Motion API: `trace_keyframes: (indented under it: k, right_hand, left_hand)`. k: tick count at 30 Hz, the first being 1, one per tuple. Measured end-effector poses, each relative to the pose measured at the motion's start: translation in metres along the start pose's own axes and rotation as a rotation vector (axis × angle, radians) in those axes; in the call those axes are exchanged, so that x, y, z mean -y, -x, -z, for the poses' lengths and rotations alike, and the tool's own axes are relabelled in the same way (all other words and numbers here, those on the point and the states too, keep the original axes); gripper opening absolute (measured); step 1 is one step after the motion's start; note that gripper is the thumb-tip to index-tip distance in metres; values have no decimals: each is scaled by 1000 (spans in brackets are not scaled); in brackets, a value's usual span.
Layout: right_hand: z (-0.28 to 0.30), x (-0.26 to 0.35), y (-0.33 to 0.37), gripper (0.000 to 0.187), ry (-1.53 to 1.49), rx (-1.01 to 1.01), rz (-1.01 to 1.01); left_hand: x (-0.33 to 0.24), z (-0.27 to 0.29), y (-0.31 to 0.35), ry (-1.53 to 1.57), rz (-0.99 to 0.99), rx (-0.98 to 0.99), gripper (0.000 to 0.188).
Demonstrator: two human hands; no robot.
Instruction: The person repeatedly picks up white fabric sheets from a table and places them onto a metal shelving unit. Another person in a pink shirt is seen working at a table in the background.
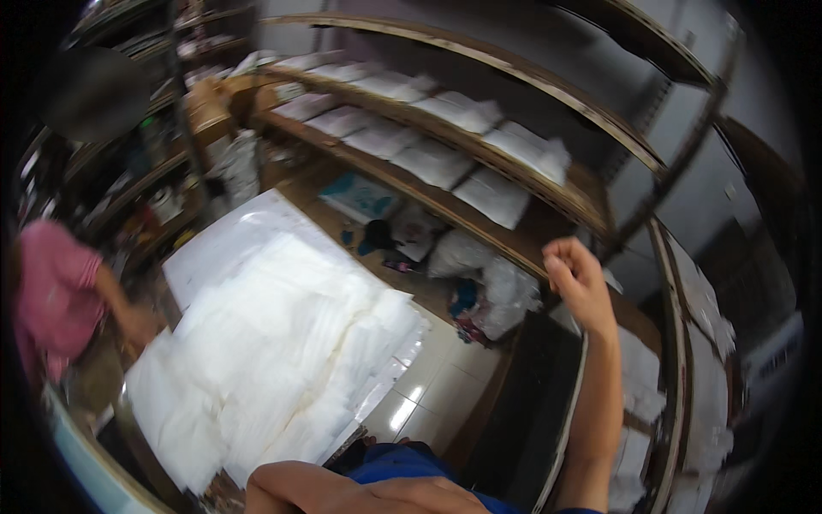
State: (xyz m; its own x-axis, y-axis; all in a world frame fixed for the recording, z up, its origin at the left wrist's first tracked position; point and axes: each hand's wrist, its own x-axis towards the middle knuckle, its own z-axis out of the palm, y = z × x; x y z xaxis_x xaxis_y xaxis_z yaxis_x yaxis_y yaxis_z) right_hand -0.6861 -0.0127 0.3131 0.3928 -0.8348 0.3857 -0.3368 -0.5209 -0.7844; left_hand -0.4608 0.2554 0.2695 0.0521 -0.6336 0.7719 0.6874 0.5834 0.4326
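Note:
My right hand (575, 272) is raised in front of the shelves at the right, its fingers curled in and nothing showing in them. My left hand (428, 494) lies close to my body at the lower edge, the arm bent across my blue clothing (398, 463). Its fingers are hidden. To the left, a broad, uneven pile of thin white sheets (265, 343) covers most of a pale tabletop (231, 231). Whether the sheets are cloth or plastic I cannot tell. Neither hand touches the pile.
Wooden shelves (479, 146) with several flat white packs (449, 111) run along the back. Clear plastic bags (505, 291) lie beneath. A dark board (527, 403) stands beside my right arm; more white packs (638, 368) sit beyond it. A person in pink (60, 291) reaches toward the pile.

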Motion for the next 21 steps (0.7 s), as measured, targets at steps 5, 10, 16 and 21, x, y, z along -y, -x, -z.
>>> trace_keyframes:
  k: [5,10,16,21]
  right_hand:
    - [-69,-137,45,18,-231,-16,-381]
    - [-128,-277,176,23,-274,89,-806]
    - [-135,-296,287,11,-299,83,-1207]
    - [-113,-289,300,11,-298,-79,-1296]
  left_hand:
    - [-9,-8,-6,-389,-303,-78,45]
    - [-32,57,-22,-1419,-116,60,24]
    - [-29,250,33,-1924,543,-531,15]
    - [-37,365,68,-2272,1095,-681,38]
